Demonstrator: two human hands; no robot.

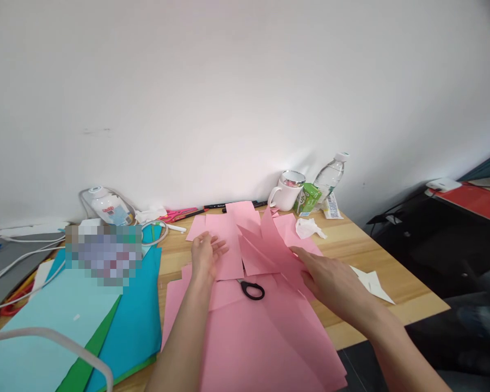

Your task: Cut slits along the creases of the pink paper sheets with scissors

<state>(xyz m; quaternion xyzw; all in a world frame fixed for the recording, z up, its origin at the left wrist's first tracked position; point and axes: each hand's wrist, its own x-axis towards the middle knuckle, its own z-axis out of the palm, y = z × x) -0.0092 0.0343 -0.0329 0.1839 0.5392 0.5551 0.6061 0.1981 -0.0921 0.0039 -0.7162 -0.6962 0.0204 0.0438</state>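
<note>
Several pink paper sheets lie overlapped down the middle of the table. My right hand holds the right edge of a raised pink sheet, its thumb and fingers at the paper, and the sheet bends upward. Over a pink piece to the left, my left hand has its fingers spread, palm turned toward the middle; it grips nothing. Between the hands lies a pair of scissors with a black handle, its blades mostly hidden beneath the pink paper.
Blue and green sheets and cables lie at left, near a white bottle. Along the wall are pens, pink scissors, a white mug, a green carton and a water bottle. Crumpled tissue lies at right.
</note>
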